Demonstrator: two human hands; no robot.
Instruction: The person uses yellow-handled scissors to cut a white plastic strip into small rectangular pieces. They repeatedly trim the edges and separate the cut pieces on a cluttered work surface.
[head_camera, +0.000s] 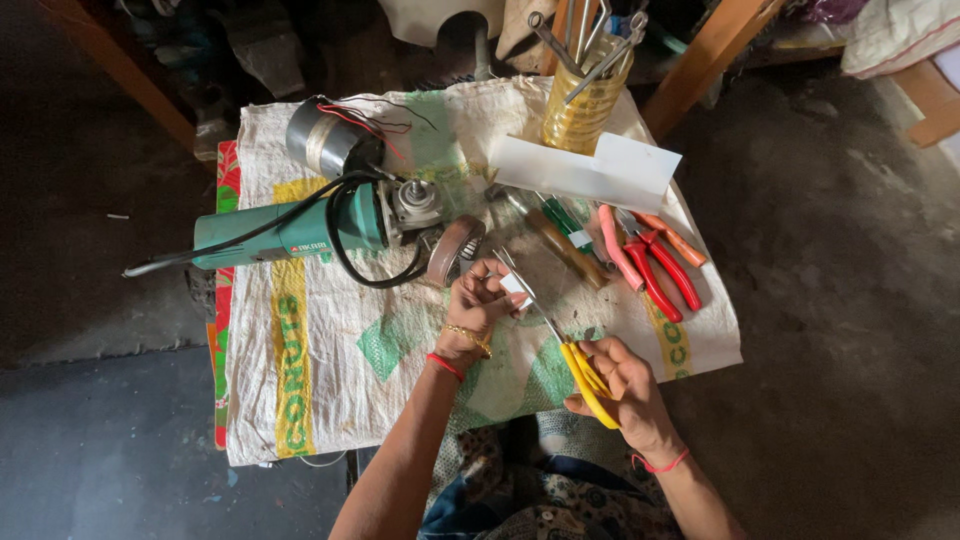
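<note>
Over sack-covered table (330, 400), scissors (560, 345) between hands

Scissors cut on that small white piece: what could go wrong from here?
1. The left hand pinches the small white piece right at the blades of the yellow-handled scissors, held in the right hand; fingertips could get nicked.
2. The piece is tiny and held in the air; it may slip or cut crooked.
3. The grinder and its cord lie close by; an elbow could snag it.
</note>
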